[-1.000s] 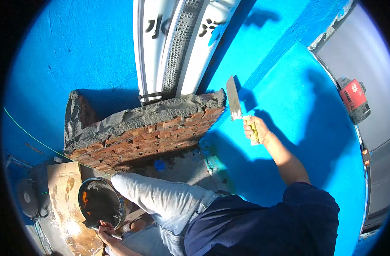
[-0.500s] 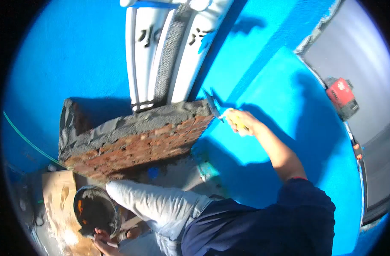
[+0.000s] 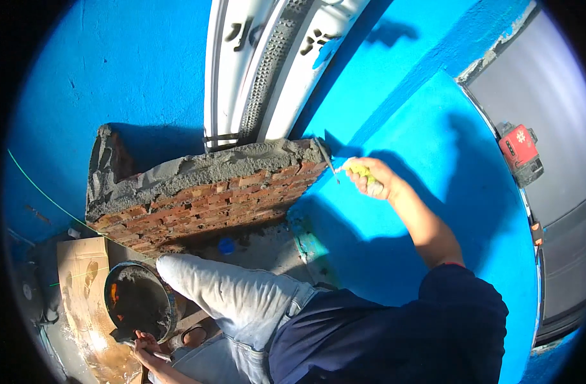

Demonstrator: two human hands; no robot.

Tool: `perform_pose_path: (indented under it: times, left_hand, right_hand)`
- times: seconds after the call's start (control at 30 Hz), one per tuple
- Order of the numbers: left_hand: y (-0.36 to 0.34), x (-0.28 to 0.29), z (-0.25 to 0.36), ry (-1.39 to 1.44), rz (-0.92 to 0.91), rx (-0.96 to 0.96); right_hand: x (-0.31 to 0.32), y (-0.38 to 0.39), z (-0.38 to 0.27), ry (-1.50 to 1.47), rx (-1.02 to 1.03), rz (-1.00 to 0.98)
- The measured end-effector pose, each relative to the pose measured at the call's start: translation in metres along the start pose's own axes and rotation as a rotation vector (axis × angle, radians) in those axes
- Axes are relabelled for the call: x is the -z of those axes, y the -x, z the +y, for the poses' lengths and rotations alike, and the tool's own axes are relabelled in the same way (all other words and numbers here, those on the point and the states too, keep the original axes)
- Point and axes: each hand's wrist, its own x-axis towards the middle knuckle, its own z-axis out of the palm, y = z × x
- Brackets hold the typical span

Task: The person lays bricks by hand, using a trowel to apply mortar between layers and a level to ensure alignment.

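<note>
My right hand point(image 3: 373, 178) is closed round the yellow handle of a trowel point(image 3: 325, 156). Its blade is edge-on against the right end of a low brick wall point(image 3: 222, 195), where grey mortar point(image 3: 210, 168) coats the top. At the lower left, my left hand point(image 3: 147, 345) grips the pale handle of a second tool with a dark flat blade point(image 3: 121, 335), perhaps another trowel. That blade is by the rim of a round bucket point(image 3: 176, 307) containing dark grey mortar point(image 3: 139, 297).
White pipes point(image 3: 235, 77) rise behind the brickwork against a blue wall point(image 3: 139, 70). Left of the bucket lies stained cardboard point(image 3: 81, 275). A red boxy device point(image 3: 518, 148) is at the right, beside a grey panel point(image 3: 549, 115). A thin green line crosses the left side.
My view has shifted slightly, so the pipes sit lower and further right. The right-hand trowel remains at the brick wall's end. My left hand's tool still hangs by the bucket.
</note>
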Motion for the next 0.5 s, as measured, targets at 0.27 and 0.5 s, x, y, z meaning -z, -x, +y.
perform_pose_path:
  times: [0.27,0.5]
  left_hand:
    - [-0.021,0.009,0.008,0.052,0.000,0.079]
    - [-0.001,-0.011,0.007,0.005,0.036,0.074]
  right_hand:
    - [-0.081,-0.014,0.022,0.212,0.088,-0.092]
    - [-0.117,0.004,-0.040,1.017,0.279,-0.028]
